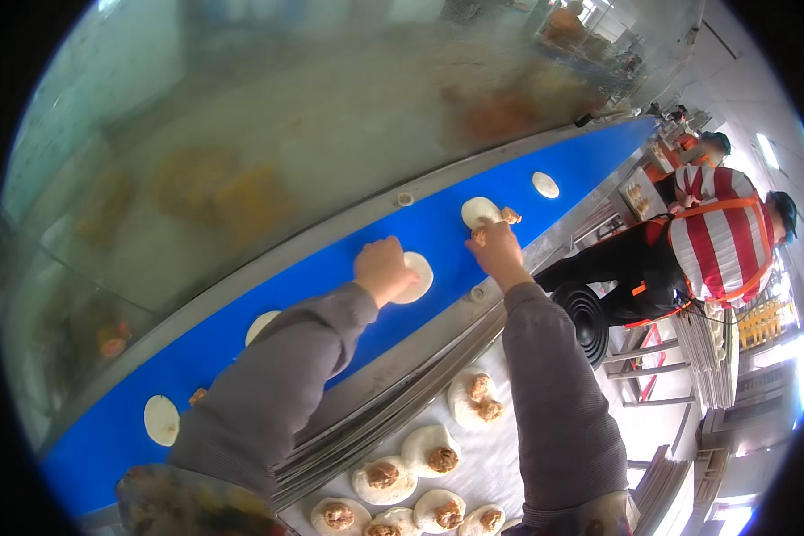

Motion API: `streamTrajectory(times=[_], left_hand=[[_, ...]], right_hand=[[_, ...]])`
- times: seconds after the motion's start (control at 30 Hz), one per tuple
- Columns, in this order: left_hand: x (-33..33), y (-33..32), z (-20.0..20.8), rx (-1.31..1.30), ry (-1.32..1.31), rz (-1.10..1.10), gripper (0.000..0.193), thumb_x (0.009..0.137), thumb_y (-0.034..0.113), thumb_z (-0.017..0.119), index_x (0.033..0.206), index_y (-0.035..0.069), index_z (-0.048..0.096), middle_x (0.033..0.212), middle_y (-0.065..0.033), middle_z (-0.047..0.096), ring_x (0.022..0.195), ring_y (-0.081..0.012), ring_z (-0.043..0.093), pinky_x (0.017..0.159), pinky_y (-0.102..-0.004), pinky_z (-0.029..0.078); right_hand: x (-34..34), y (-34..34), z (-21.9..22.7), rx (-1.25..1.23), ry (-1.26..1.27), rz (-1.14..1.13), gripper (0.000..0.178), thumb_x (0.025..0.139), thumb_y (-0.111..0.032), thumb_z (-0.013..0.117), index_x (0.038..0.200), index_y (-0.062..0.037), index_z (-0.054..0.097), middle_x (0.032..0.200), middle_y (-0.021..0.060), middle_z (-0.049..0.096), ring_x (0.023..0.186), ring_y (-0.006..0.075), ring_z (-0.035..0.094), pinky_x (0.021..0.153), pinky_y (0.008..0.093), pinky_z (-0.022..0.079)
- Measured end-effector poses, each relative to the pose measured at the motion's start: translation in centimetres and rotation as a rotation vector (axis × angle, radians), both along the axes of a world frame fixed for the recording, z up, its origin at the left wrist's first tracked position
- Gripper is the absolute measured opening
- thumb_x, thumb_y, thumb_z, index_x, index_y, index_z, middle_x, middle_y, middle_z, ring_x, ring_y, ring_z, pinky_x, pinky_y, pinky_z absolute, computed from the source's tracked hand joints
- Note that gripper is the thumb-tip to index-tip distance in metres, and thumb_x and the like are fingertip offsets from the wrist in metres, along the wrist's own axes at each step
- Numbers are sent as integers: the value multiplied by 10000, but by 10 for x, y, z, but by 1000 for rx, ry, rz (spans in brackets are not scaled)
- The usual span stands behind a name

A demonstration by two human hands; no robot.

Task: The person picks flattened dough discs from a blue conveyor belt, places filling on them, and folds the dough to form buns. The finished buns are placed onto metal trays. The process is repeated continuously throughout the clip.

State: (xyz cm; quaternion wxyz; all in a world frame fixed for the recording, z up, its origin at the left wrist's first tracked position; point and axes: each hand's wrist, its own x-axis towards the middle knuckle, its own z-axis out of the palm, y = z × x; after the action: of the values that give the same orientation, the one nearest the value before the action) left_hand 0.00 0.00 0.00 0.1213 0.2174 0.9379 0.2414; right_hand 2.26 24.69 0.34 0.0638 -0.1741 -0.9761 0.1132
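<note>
One pale dough round point(422, 284), mid-frame, sits pinched in the left hand point(383, 270), best held lightly, as the right hand point(498, 251) grips brown filling point(510, 216) best kept compact.

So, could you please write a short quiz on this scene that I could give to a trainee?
1. Multiple choice: what colour is the belt beneath the hands? A. Red. B. Blue. C. Yellow.
2. True or false: the dough round beside the left hand shows no filling on its visible part.
3. Short answer: which of the person's hands is nearer to the lump of brown filling on the belt's far stretch?

Key:
1. B, blue.
2. True.
3. The right hand.
</note>
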Motion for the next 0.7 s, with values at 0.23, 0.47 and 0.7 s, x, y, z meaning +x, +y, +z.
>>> streamTrajectory(times=[0.23,0.47,0.7], left_hand=[[22,-77,-23,428,-259,118,405,841,230,758,1138,4,601,1071,-156,665,1000,-284,648,851,-419,538],[97,-157,-12,1519,-1185,329,435,1034,372,571,1285,18,544,1252,-90,620,1161,-193,612,1002,-388,498],[162,-172,7,1566,-1082,245,186,950,226,704,1069,94,647,974,-19,650,888,-93,619,719,-235,501]], right_hand=[[40,-99,14,-259,84,359,305,827,-149,720,1122,-81,692,1068,146,640,982,313,668,858,414,546],[94,-219,51,-484,-5,643,385,833,-119,704,1205,-77,619,1049,103,646,933,311,641,805,405,532],[117,-206,50,-593,-164,1151,364,836,-177,742,1173,-75,648,1027,101,696,895,256,656,814,354,521]])
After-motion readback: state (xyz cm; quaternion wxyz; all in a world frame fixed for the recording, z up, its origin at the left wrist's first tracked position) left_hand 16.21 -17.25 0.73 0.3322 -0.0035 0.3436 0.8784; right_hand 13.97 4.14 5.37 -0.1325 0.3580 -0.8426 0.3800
